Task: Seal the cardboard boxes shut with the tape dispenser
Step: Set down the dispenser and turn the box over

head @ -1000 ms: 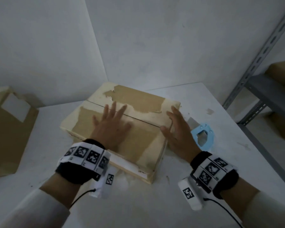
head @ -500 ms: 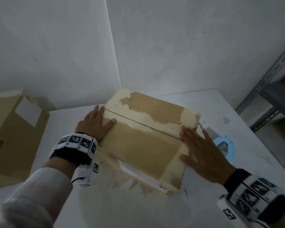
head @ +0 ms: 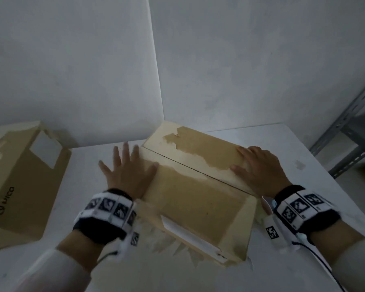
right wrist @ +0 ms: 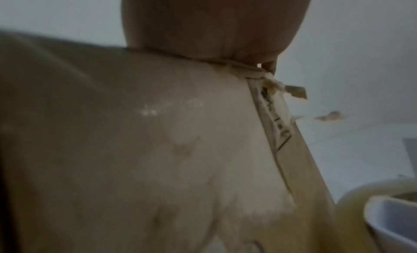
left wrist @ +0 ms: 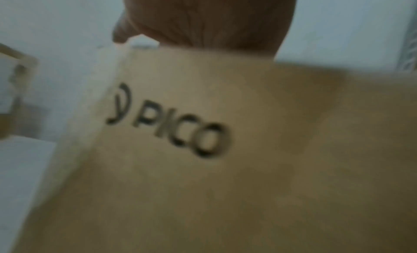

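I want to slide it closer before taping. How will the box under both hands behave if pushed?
The cardboard box is low and wide, so it will likely slide rather than tip. Its top flaps meet at an untaped seam, so they may lift once the left hand and right hand let go. Its weight cannot be judged.

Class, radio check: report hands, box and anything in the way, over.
Left hand open, flat against box's left side. Right hand open, resting on its right top edge. Cardboard box flaps closed, seam untaped. Second box stands clear, left.
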The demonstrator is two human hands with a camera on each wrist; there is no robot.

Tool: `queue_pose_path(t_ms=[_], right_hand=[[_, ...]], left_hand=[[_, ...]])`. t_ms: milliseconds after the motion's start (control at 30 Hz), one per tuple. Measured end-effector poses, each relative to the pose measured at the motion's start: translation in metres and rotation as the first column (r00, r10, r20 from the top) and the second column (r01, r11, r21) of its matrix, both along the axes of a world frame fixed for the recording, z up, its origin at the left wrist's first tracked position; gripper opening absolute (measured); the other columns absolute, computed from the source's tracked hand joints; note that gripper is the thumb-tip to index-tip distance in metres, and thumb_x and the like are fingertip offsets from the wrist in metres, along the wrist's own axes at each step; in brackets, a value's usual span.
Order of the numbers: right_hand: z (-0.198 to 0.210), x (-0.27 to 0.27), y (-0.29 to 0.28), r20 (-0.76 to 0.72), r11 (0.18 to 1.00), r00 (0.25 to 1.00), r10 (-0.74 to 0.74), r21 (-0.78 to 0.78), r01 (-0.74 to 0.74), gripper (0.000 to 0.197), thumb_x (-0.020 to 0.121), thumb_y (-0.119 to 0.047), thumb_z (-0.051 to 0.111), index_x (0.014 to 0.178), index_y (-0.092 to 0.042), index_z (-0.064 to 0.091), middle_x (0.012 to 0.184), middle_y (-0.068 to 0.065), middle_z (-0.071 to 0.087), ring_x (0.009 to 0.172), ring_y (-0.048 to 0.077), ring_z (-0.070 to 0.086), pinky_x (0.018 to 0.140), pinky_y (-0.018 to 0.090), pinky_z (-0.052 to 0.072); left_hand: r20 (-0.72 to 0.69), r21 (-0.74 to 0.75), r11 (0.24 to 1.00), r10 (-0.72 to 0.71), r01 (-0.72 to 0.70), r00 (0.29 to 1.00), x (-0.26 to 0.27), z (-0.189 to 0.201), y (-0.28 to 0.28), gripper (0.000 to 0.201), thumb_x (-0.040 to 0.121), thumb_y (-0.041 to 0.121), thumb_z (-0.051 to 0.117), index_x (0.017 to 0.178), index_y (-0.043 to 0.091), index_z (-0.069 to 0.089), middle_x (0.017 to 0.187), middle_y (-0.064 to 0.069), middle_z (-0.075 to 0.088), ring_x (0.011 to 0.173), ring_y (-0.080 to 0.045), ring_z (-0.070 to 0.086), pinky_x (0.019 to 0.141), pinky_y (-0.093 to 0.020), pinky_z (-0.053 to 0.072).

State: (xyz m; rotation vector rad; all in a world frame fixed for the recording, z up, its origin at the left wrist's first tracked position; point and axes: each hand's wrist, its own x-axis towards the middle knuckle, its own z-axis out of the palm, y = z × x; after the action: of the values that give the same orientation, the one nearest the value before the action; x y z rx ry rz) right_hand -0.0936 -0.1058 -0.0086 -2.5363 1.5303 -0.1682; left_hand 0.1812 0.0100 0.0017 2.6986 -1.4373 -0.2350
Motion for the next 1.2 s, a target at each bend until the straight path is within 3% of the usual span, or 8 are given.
queue_pose_path(t_ms=[233, 400, 600, 767, 867, 1000, 1067, 1200], right_hand=[[-0.001, 0.021, 0.029, -0.049, 0.977, 0.979, -0.199, 0.069, 0.202, 0.069, 0.088, -0.061, 0.027, 0.143, -0.023, 0.013, 0.145, 0.012, 0.031, 0.126, 0.034, 0.031, 0.105, 0.044, 0.023], [-0.001, 0.021, 0.066, -0.096, 0.992, 0.99, -0.104, 0.063, 0.11, 0.087, 0.071, -0.081, 0.001, 0.142, -0.033, 0.016, 0.153, 0.012, 0.019, 0.123, 0.038, 0.038, 0.102, 0.048, 0.03], [-0.002, 0.029, 0.101, -0.095, 0.989, 0.995, -0.022, 0.143, 0.036, 0.076, 0.074, -0.081, 0.012, 0.132, -0.039, 0.039, 0.14, 0.02, 0.045, 0.095, 0.045, 0.058, 0.077, 0.055, 0.049], [0.002, 0.04, 0.105, -0.098, 0.987, 0.993, -0.07, 0.138, 0.083, 0.072, 0.081, -0.072, 0.005, 0.128, -0.034, 0.045, 0.135, 0.021, 0.05, 0.087, 0.042, 0.06, 0.07, 0.05, 0.05], [-0.002, 0.048, 0.104, -0.113, 0.993, 0.991, -0.071, 0.085, 0.081, 0.079, 0.071, -0.077, -0.002, 0.139, -0.044, 0.02, 0.154, 0.014, 0.017, 0.114, 0.04, 0.044, 0.09, 0.05, 0.039], [-0.009, 0.058, 0.101, -0.052, 0.995, 0.999, 0.002, 0.095, 0.003, 0.088, 0.066, -0.079, -0.006, 0.143, -0.037, 0.002, 0.158, 0.0, -0.007, 0.14, 0.035, 0.002, 0.104, 0.051, 0.001], [-0.006, 0.067, 0.097, -0.056, 0.984, 0.984, 0.168, 0.063, -0.165, 0.088, 0.071, -0.074, -0.009, 0.145, -0.028, 0.003, 0.156, -0.005, -0.007, 0.14, 0.03, -0.019, 0.103, 0.047, -0.022], [0.003, 0.097, 0.086, -0.018, 0.87, 0.87, 0.493, 0.021, -0.492, 0.093, 0.072, -0.068, -0.011, 0.146, -0.016, 0.006, 0.153, -0.003, -0.006, 0.141, 0.02, -0.01, 0.116, 0.043, -0.004]], left_hand=[[-0.247, -0.083, 0.996, 0.01, -0.032, 0.969, -0.034, -0.014, 0.027, 0.075, 0.088, 0.059, 0.034, 0.146, 0.019, 0.009, 0.156, -0.01, -0.012, 0.142, -0.035, -0.016, 0.113, -0.058, 0.003], [-0.278, -0.242, 0.969, -0.122, 0.053, 0.953, 0.01, -0.019, 0.008, 0.057, 0.091, 0.05, 0.039, 0.136, 0.016, 0.031, 0.156, -0.015, -0.004, 0.143, -0.034, -0.012, 0.115, -0.049, 0.004], [-0.282, -0.222, 0.974, -0.096, 0.032, 0.955, 0.029, -0.014, -0.006, 0.054, 0.094, 0.04, 0.039, 0.138, 0.011, 0.03, 0.155, -0.018, 0.002, 0.144, -0.033, -0.002, 0.116, -0.043, 0.01], [-0.223, 0.071, 0.978, -0.176, 0.196, 0.959, -0.028, -0.016, 0.046, 0.091, 0.082, 0.071, 0.016, 0.146, 0.011, -0.006, 0.155, -0.013, -0.017, 0.142, -0.032, -0.019, 0.117, -0.047, 0.005], [-0.159, 0.129, 0.967, -0.199, 0.221, 0.967, -0.063, -0.014, 0.075, 0.112, 0.055, 0.081, -0.023, 0.146, 0.017, -0.014, 0.151, -0.003, -0.028, 0.143, -0.026, -0.018, 0.115, -0.051, 0.008], [-0.065, 0.053, 0.972, -0.226, 0.229, 0.972, -0.056, -0.022, 0.076, 0.09, 0.086, 0.064, -0.005, 0.134, 0.007, 0.044, 0.143, -0.018, 0.042, 0.129, -0.036, 0.045, 0.087, -0.061, 0.046], [-0.047, 0.054, 0.962, -0.264, 0.266, 0.963, -0.048, -0.022, 0.071, 0.078, 0.091, 0.059, 0.005, 0.129, 0.008, 0.051, 0.137, -0.015, 0.05, 0.124, -0.034, 0.051, 0.083, -0.059, 0.048], [-0.012, 0.038, 0.936, -0.349, 0.349, 0.937, -0.031, -0.023, 0.064, 0.075, 0.092, 0.058, 0.007, 0.132, 0.009, 0.048, 0.14, -0.014, 0.047, 0.126, -0.032, 0.048, 0.087, -0.06, 0.046]])
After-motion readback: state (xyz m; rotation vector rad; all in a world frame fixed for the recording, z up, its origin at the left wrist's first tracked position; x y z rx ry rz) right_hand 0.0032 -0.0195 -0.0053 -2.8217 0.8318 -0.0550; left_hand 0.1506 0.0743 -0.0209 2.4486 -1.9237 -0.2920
